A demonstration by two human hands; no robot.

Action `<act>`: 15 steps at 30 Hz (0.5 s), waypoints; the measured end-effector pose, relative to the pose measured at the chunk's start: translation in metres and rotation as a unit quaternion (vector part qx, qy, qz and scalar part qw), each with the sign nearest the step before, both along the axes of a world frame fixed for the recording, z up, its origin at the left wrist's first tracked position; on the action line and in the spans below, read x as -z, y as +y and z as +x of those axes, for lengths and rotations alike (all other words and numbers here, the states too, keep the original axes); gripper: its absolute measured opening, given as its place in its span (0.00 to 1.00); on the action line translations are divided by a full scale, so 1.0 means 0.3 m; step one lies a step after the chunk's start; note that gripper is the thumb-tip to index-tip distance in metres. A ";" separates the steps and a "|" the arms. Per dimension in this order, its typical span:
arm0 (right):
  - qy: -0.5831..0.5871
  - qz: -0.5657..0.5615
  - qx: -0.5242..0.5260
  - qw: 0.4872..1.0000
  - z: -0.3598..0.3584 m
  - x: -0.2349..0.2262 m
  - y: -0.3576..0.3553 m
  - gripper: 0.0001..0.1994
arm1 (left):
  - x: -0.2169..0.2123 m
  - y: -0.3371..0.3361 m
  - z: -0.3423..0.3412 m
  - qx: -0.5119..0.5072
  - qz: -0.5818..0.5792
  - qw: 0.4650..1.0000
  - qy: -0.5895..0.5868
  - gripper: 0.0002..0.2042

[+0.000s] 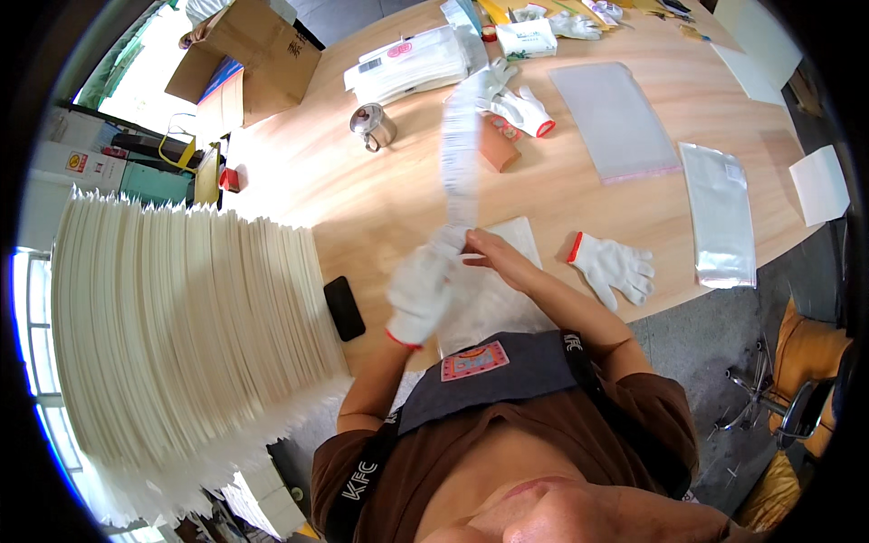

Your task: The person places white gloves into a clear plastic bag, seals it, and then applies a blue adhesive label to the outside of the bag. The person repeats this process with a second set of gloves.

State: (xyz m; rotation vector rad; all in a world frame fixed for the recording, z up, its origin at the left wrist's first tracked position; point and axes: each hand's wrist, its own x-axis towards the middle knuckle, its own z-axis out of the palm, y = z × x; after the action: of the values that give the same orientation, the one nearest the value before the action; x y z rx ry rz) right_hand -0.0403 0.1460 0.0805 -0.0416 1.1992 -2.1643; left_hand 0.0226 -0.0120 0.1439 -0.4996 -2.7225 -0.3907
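My left hand (421, 288), in a white knit glove with a red cuff, is blurred but closes on the lower end of a long white strip of printed labels (460, 163). The strip stands away from me over the table, smeared by motion. My bare right hand (496, 257) meets it there, thumb and fingertips pinching the strip's edge. Beneath both hands lies a clear plastic bag (498, 308), partly covered by my arms. A loose white glove (615, 270) with a red cuff rests to the right of my right forearm.
At left rises a tall stack of white sheets (190, 317), beside a black phone (344, 308). Farther off are a metal cup (372, 127), a cardboard box (262, 63), packaged white bundles (407, 63) and more gloves (520, 109). Clear plastic bags (615, 118) lie at right.
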 end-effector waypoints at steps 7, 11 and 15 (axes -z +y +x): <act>0.218 0.102 -0.070 0.968 0.061 -0.048 0.069 0.12 | 0.081 -0.010 0.093 -0.049 0.453 0.880 -0.135 0.22; 0.287 0.174 -0.161 0.928 0.112 -0.049 0.052 0.14 | 0.106 -0.038 0.025 0.000 0.662 0.575 -0.481 0.22; 0.241 0.156 -0.117 0.951 0.118 0.012 0.057 0.13 | 0.121 0.001 -0.037 -0.065 0.710 0.628 -0.312 0.14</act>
State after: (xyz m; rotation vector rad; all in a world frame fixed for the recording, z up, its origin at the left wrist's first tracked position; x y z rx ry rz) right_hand -0.0049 0.1632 0.0770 -0.5752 1.7026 -1.7831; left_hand 0.0114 -0.0117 0.1076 0.3815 -1.8599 -2.6454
